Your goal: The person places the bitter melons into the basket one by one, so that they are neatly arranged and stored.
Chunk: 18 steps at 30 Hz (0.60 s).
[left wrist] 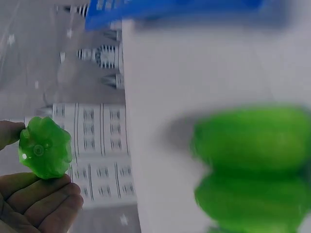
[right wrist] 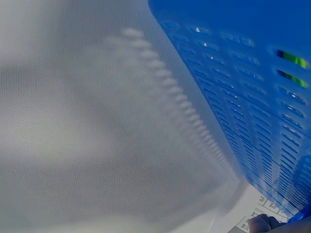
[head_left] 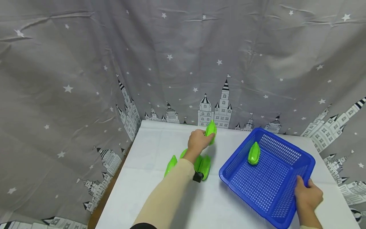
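Observation:
My left hand [head_left: 198, 140] pinches a green ridged toy fruit [head_left: 211, 129] near the table's back edge, pointed tip up. In the left wrist view, the thumb and fingers hold this fruit [left wrist: 44, 148] from opposite sides, its lobed end towards the camera. Several similar green fruits [head_left: 205, 167] lie on the table, partly hidden by my left forearm. My right hand [head_left: 308, 194] grips the right rim of a blue perforated plastic basket [head_left: 260, 181]. Inside, by the left wall, rests one green fruit [head_left: 254, 153]. The right wrist view shows the basket's slotted outer wall [right wrist: 243, 92] and few fingers.
A white cloth covers the table [head_left: 137, 190]. Behind and beside it hangs a grey curtain [head_left: 171, 47] printed with stars and castles. A brown table edge [head_left: 107, 190] shows at the left.

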Tool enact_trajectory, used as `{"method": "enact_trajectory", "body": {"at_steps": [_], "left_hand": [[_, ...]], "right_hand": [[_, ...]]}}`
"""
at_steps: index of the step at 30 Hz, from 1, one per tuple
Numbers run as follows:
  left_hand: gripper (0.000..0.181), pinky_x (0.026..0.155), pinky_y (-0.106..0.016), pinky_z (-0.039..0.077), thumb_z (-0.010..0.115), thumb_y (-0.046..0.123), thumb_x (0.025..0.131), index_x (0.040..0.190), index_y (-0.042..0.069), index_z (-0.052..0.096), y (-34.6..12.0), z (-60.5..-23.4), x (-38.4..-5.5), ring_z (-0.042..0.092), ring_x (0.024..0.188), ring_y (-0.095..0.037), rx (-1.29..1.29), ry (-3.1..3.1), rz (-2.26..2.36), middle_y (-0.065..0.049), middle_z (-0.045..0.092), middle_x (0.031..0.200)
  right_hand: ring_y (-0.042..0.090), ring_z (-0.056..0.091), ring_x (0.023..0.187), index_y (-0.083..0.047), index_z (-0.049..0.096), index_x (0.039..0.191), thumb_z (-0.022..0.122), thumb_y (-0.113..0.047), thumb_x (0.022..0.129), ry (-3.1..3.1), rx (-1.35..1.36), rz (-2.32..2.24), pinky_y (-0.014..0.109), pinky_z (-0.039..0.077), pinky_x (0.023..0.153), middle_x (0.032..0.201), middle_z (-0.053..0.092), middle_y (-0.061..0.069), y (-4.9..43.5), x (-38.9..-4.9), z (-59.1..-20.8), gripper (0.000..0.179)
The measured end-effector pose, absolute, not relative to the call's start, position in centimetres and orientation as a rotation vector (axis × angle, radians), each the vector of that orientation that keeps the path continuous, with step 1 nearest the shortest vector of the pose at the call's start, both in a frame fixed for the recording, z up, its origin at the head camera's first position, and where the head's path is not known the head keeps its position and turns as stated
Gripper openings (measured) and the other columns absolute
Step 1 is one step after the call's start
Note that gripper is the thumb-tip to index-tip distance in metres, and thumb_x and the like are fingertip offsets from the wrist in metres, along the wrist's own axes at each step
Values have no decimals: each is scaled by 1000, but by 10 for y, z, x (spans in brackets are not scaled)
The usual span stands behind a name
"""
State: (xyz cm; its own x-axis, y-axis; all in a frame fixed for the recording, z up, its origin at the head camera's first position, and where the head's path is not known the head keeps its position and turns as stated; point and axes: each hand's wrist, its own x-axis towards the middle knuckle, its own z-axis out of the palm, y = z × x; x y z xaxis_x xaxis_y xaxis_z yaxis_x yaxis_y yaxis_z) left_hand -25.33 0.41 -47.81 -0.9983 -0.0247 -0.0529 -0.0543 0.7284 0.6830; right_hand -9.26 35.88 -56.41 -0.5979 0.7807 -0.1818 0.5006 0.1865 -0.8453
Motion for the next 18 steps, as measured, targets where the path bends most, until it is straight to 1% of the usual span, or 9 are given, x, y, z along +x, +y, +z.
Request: {"method": "enact_trajectory", "body": {"at_steps": [3,6,9,11,14,18], "left_hand": [[43,49,-28,48,69,53,90,93,11,78,32,-475,-250,59,56,-13,-27,2865,1128,4,63,62],[42,47,-27,45,69,54,89,83,13,75,58,-473,-246,56,53,-13,31,2869,1104,4,61,60],[41,46,-27,44,69,54,90,73,16,70,81,-472,-242,54,51,-12,112,2866,1082,5,60,58],[42,46,-27,44,69,54,90,70,17,68,95,-471,-240,54,52,-11,158,2859,1073,5,59,58],[41,49,-27,45,70,54,89,69,18,68,114,-470,-236,55,55,-11,202,2836,1071,6,59,60],[41,49,-28,47,71,56,88,75,17,71,139,-472,-233,57,57,-11,217,2818,1042,7,60,63]], "right_hand": [[48,50,127,1,45,143,54,-32,101,-2170,-1210,1354,51,36,109,135,49,29,361,-92,-567,54],[48,48,128,2,49,140,56,-31,100,-2157,-1181,1333,50,33,111,133,50,29,361,-91,-570,52],[49,48,128,3,50,139,57,-29,100,-2149,-1164,1321,50,33,111,132,50,30,361,-91,-571,51],[50,48,128,4,49,140,57,-28,100,-2147,-1161,1324,51,34,110,131,50,31,361,-92,-571,52],[49,51,125,3,46,141,56,-29,101,-2157,-1173,1342,53,38,106,132,51,31,361,-93,-571,53],[49,52,124,3,44,143,55,-30,101,-2153,-1184,1362,53,40,105,133,50,31,362,-94,-570,54]]}}
